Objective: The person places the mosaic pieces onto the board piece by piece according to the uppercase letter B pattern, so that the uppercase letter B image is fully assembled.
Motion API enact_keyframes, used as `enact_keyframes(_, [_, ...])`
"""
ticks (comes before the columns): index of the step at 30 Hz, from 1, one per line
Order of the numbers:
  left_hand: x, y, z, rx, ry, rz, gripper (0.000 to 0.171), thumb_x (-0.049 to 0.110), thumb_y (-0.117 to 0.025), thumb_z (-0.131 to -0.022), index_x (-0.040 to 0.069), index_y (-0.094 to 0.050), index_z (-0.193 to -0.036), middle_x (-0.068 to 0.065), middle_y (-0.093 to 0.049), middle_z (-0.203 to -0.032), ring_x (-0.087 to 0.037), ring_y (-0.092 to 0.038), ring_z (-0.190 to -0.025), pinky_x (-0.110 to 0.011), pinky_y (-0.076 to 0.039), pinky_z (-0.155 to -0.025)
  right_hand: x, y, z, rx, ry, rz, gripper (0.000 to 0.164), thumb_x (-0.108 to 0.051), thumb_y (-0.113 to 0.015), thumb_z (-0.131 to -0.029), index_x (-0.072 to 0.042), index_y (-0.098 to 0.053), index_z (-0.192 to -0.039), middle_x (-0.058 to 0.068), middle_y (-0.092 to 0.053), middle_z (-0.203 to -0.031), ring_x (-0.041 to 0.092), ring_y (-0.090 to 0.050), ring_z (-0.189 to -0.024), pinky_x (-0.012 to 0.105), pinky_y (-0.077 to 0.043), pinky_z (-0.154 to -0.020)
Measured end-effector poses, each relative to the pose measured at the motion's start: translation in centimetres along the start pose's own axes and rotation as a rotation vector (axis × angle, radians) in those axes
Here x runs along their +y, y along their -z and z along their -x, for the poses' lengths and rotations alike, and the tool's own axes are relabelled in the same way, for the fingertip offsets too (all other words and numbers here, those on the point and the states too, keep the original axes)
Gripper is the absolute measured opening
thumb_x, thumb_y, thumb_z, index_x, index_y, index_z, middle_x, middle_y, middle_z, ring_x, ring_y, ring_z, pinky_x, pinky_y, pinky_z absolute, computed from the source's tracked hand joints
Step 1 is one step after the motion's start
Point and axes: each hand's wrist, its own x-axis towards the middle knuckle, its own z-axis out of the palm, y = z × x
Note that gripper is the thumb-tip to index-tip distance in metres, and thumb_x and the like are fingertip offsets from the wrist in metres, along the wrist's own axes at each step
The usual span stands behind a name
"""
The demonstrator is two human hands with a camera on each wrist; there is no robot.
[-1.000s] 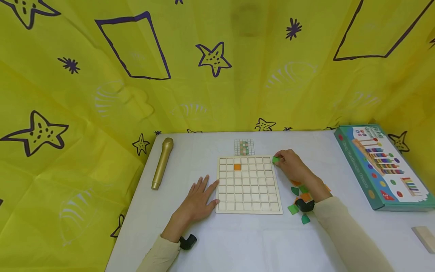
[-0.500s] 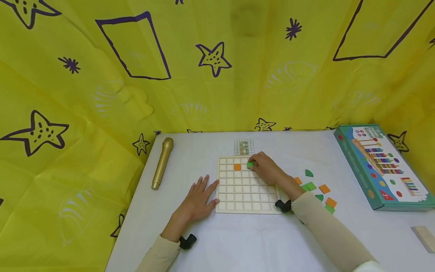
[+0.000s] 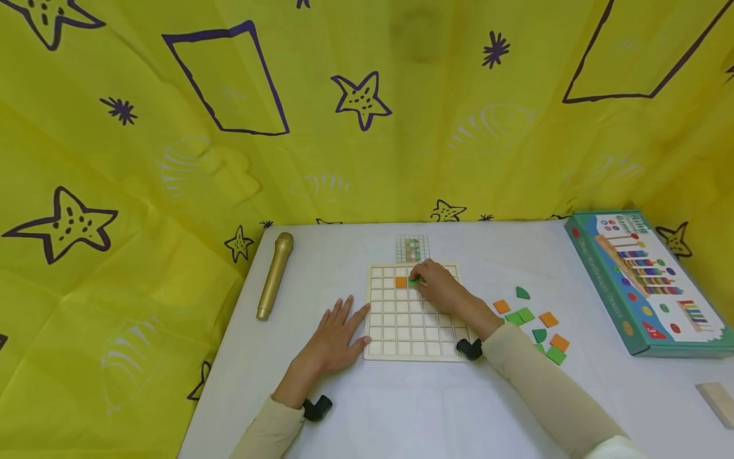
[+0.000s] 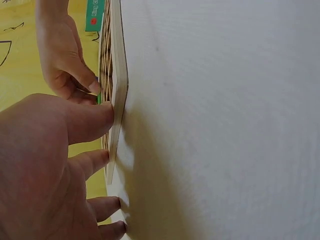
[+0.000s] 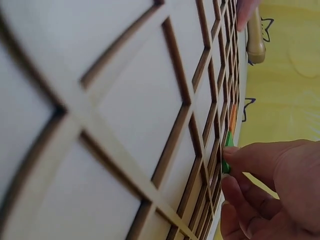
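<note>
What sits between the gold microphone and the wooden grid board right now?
Only the left hand, flat on the white table with its fingertips against the grid board; otherwise bare tabletop up to the gold microphone, seen in the head view.

I see a white table [image 3: 401, 408] under even light. A yellow cloth [image 3: 143, 191] with purple stars and outlined shapes hangs as a wall at the far side, wrapping left and right.
</note>
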Motion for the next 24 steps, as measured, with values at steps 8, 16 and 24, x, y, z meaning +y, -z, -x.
enact_keyframes(8, [-0.1,-0.1,-0.1,-0.009,0.003,-0.003,0.065,0.045,-0.051,-0.109,0.022,-0.032,-0.167,-0.021,-0.016,-0.175,-0.044,-0.013,-0.162,-0.061,-0.017,-0.129,0.1,0.2,0.2,0.010,0.015,0.038,0.018,-0.001,-0.065,-0.103,0.000,-0.070,-0.120,0.016,-0.062,-0.120,0.035,-0.057,-0.115,0.051,-0.051,-0.102])
enact_keyframes(16, [-0.1,-0.1,-0.1,0.000,-0.008,0.007,0.065,0.045,-0.051,-0.109,0.022,-0.033,-0.167,-0.022,-0.017,-0.174,-0.045,-0.013,-0.162,-0.061,-0.017,-0.129,1.2,1.9,1.2,-0.009,-0.061,0.045,0.024,-0.013,-0.065,-0.106,-0.005,-0.069,-0.128,0.017,-0.057,-0.130,0.038,-0.054,-0.125,0.058,-0.046,-0.107])
enact_keyframes(24, [-0.2,0.1,0.0,0.001,-0.009,0.020,0.065,0.045,-0.051,-0.109,0.021,-0.034,-0.167,-0.023,-0.017,-0.174,-0.045,-0.013,-0.161,-0.062,-0.017,-0.129,4.6,6.9,4.8,0.024,-0.187,0.022,0.033,-0.011,-0.064,-0.106,0.001,-0.062,-0.137,0.026,-0.055,-0.132,0.043,-0.055,-0.123,0.061,-0.047,-0.107])
